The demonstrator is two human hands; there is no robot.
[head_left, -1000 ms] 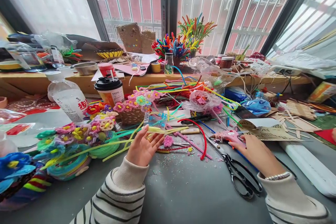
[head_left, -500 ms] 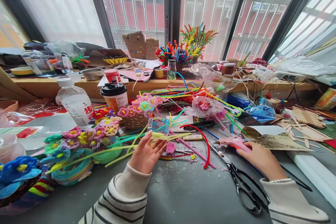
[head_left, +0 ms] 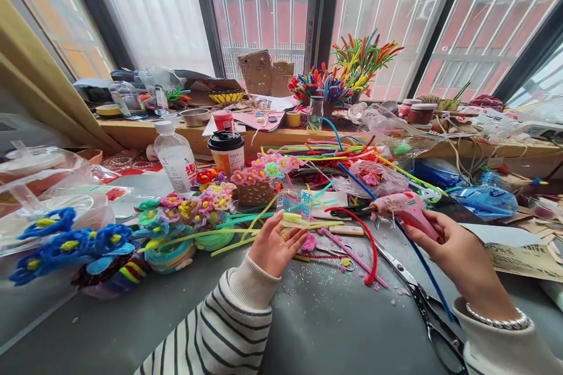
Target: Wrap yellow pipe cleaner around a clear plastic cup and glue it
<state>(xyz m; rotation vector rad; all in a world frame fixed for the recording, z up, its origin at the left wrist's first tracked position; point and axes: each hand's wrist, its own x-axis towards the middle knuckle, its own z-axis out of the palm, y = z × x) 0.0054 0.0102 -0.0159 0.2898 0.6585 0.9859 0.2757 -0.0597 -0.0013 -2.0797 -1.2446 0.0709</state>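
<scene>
Palm up, my left hand [head_left: 277,249] has its thumb and fingers around the base of a small clear plastic cup [head_left: 301,200] with blue print. A pale yellow fuzzy strip [head_left: 294,220] lies along the cup's bottom edge. My right hand [head_left: 461,255] grips a pink hot glue gun [head_left: 401,206] by its handle, its nozzle pointing left towards the cup, apart from it. Below the gun a blue pipe cleaner [head_left: 424,266] runs past black-handled scissors [head_left: 424,299]. A red pipe cleaner [head_left: 373,246] and a pink pipe cleaner [head_left: 354,261] lie between my hands.
Left of my left hand stand pipe-cleaner flowers [head_left: 165,217], with blue ones [head_left: 70,246] farther out. Behind them are a plastic bottle [head_left: 172,158] and a lidded coffee cup [head_left: 226,152]. Loose pipe cleaners [head_left: 308,149] pile up before the wooden ledge [head_left: 145,137]. Glitter dots the grey tabletop [head_left: 316,334].
My right hand has raised the glue gun off the table. The view has swung left, so things sit farther right in it. My left hand keeps the cup about where it was.
</scene>
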